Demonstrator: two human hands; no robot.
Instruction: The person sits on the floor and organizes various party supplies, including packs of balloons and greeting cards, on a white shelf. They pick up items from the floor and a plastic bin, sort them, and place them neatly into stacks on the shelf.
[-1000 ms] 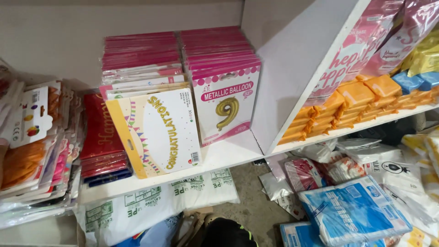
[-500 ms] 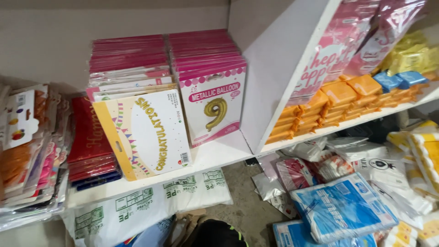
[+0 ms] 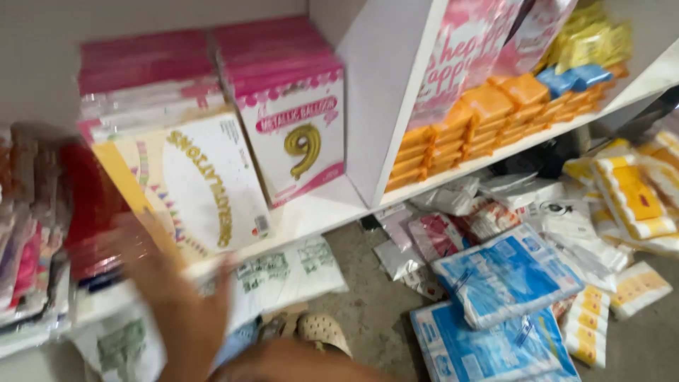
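Left hand near one banner packet, one number-balloon pack

My left grip is motion-blurred, fingers can't be told apart, wrist cut off at bottom edge. Red packs behind it smeared & partly hidden. Blue packs on floor cut by bottom edge. Right grip out of frame
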